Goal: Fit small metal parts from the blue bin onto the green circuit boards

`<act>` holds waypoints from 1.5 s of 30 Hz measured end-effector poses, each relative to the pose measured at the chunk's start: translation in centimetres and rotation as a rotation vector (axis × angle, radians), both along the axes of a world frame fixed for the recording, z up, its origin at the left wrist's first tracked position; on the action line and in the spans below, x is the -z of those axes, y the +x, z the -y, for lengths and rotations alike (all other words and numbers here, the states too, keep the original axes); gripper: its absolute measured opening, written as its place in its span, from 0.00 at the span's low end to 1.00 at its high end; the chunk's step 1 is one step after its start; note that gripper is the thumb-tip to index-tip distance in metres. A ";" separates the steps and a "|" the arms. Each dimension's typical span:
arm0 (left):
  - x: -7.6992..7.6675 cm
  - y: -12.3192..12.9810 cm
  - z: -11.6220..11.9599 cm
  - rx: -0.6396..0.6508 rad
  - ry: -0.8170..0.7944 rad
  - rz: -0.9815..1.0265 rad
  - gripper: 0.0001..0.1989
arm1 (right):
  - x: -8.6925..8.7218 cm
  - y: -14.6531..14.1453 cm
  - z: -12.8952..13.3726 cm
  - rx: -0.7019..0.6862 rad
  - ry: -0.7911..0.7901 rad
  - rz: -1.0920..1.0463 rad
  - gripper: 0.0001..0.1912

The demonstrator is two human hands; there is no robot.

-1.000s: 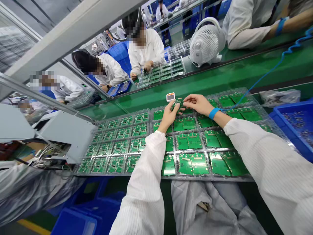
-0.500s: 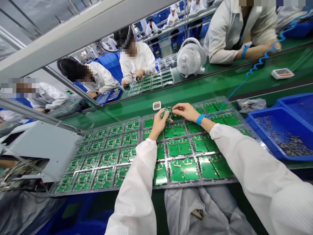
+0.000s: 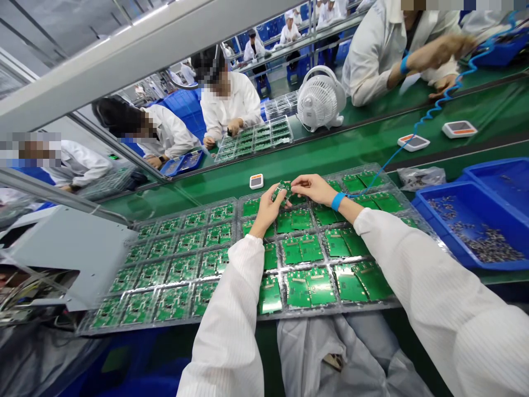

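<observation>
Above the trays, my left hand (image 3: 268,210) grips a small green circuit board (image 3: 282,190) between thumb and fingers. My right hand (image 3: 317,189), wearing a blue wrist strap (image 3: 338,202), has its fingertips pinched together at the board's right edge. Whatever lies between those fingertips is too small to make out. Beneath both hands is a clear plastic tray (image 3: 326,264) with green boards lying in its compartments. Left of it, a second clear tray (image 3: 197,270) contains boards carrying small parts.
Blue bins (image 3: 448,240) with small metal parts stand at right, beside a plastic bag (image 3: 421,178). Behind the trays runs a green belt (image 3: 314,154) bearing white-and-orange devices (image 3: 256,181). A white fan (image 3: 321,98) and co-workers are across it. A grey machine (image 3: 82,248) flanks the left tray.
The white-and-orange devices have shifted left along the belt, and another now shows at right. The co-worker at upper right has raised an arm. My hands stay nearly still at the board.
</observation>
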State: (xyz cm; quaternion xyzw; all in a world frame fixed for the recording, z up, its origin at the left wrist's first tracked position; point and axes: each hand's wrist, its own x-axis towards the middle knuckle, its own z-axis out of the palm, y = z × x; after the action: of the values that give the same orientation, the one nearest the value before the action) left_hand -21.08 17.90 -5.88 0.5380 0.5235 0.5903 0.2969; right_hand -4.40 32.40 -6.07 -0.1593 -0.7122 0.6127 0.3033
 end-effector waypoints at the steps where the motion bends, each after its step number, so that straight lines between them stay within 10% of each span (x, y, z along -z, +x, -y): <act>1: 0.0 0.0 0.0 -0.001 0.000 0.002 0.31 | 0.0 0.0 0.0 0.000 -0.001 0.002 0.27; 15: 0.2 0.0 0.0 -0.019 0.002 -0.038 0.32 | -0.1 0.0 0.0 0.015 0.001 -0.014 0.26; 24: 0.3 -0.6 -0.3 -0.283 0.171 -0.145 0.26 | -0.4 0.2 0.7 0.067 -0.008 -0.029 0.28; 45: 0.1 -0.3 0.2 -0.217 0.207 -0.295 0.17 | -0.1 0.1 0.3 0.051 0.091 -0.039 0.25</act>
State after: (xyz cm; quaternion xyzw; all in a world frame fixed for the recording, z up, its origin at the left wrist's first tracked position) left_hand -21.36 17.67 -6.01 0.5866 0.5528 0.5842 0.0947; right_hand -4.32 32.07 -5.98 -0.1513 -0.7289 0.5749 0.3395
